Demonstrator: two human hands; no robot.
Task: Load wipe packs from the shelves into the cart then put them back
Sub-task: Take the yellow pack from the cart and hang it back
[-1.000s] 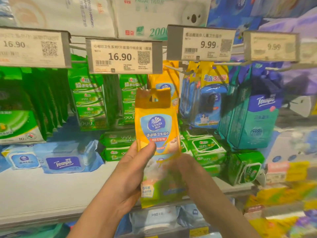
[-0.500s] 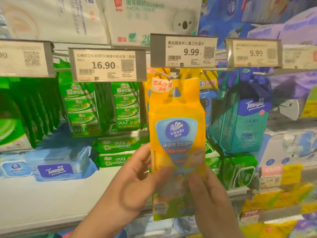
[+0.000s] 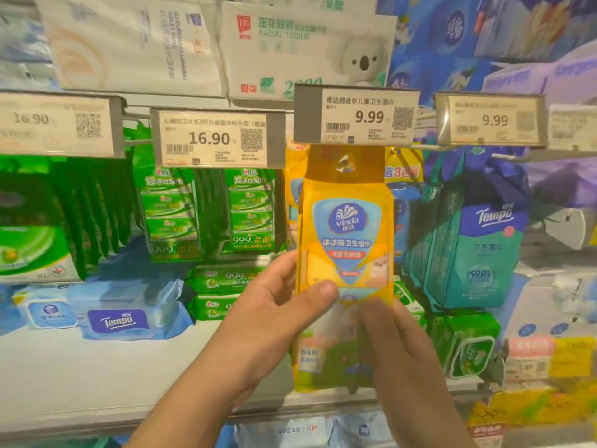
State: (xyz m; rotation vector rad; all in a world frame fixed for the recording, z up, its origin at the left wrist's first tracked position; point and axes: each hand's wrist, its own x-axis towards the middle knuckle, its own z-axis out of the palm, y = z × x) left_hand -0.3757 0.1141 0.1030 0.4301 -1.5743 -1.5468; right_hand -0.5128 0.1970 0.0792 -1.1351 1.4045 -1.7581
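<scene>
Returning the yellow wipe pack (image 3: 345, 253) at frame centre: left hand (image 3: 274, 321) and right hand (image 3: 394, 344) both grip it (hang-hole must next meet the peg).

Left hand (image 3: 274, 321) bare, right hand (image 3: 400, 347) bare, forearms unsleeved, no rings

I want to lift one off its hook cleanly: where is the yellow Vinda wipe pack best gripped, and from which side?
Grip the yellow Vinda wipe pack at its lower half, from the front and below, as the left hand and right hand do. It hangs upright, flat face outward, and its top hole sits near the 9.99 price tag, so the bottom is free.
</scene>
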